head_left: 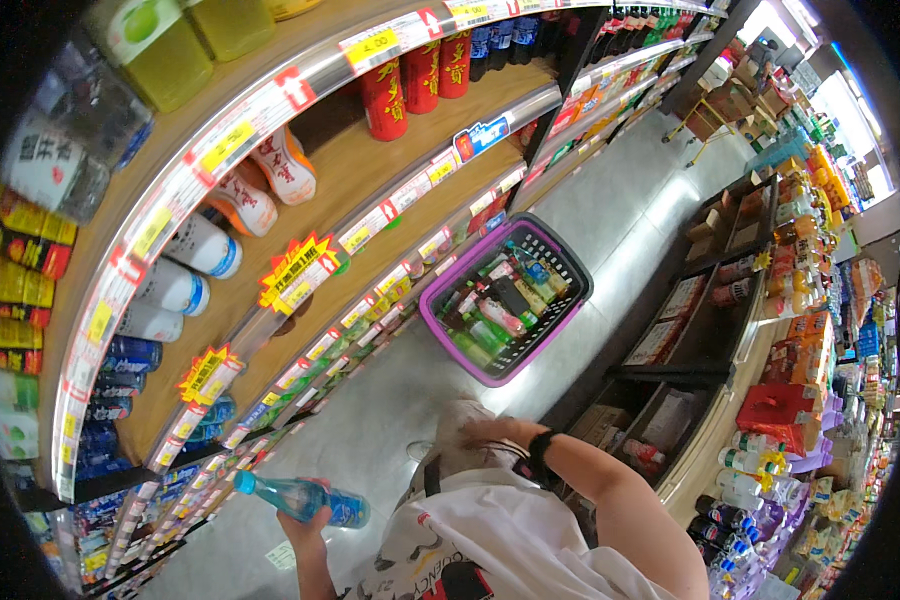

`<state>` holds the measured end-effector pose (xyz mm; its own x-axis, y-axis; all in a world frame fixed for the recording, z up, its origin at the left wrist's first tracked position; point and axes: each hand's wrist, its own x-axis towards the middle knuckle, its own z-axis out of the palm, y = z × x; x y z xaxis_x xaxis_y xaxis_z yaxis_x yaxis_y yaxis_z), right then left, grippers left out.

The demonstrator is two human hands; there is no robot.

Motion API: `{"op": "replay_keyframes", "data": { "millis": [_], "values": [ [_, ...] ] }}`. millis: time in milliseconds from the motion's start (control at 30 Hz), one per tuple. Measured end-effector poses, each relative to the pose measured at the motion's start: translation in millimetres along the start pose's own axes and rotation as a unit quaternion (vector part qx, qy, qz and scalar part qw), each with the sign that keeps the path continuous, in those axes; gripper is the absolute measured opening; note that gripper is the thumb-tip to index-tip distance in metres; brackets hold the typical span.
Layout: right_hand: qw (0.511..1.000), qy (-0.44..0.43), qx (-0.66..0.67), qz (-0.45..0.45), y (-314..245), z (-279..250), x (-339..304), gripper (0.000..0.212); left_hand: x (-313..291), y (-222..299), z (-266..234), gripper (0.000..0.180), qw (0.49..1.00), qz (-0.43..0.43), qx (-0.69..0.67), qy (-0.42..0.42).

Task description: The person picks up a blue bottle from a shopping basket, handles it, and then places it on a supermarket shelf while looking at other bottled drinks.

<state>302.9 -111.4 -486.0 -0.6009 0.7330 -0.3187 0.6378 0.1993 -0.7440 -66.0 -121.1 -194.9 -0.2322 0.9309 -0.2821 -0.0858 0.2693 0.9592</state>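
My left hand [308,522] is closed around a blue plastic bottle [300,496] with a light-blue cap, tilted near the lower shelves. My right hand [483,431], below a black wristband, is by my legs; its fingers are too blurred to make out, and I cannot tell if anything is in them. Ahead of my feet, a shopping basket [432,318] with a purple rim and dark slatted sides stands on the floor. Several drink bottles [500,303], some green and one with a pink label, lie in it.
On the left, curved-looking drink shelves [330,190] hold red cans [385,100], white bottles [205,247] and blue cans [130,355]. A long display [715,345] of bottles and packs runs along the right. Far up the aisle stands a yellow-framed cart [705,115] with cartons.
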Motion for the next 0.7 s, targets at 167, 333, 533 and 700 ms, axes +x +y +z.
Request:
{"op": "replay_keyframes", "data": {
  "millis": [167,333,533,700],
  "values": [
    [0.952,-0.267,0.149,0.029,148,10,13,0.043,2,-27,35,0.056,0.984,-0.121,0.126,0.014],
    [0.948,-0.036,0.023,0.316,357,-101,102,0.032,67,-112,132,0.059,0.923,-0.286,0.254,0.038],
    [0.829,0.223,-0.051,0.51,635,-150,193,0.057,165,-243,264,0.057,0.851,-0.404,0.337,0.005],
    [0.818,0.169,-0.151,0.528,756,-107,233,0.062,220,-301,317,0.056,0.805,-0.465,0.367,-0.005]
  ]
}}
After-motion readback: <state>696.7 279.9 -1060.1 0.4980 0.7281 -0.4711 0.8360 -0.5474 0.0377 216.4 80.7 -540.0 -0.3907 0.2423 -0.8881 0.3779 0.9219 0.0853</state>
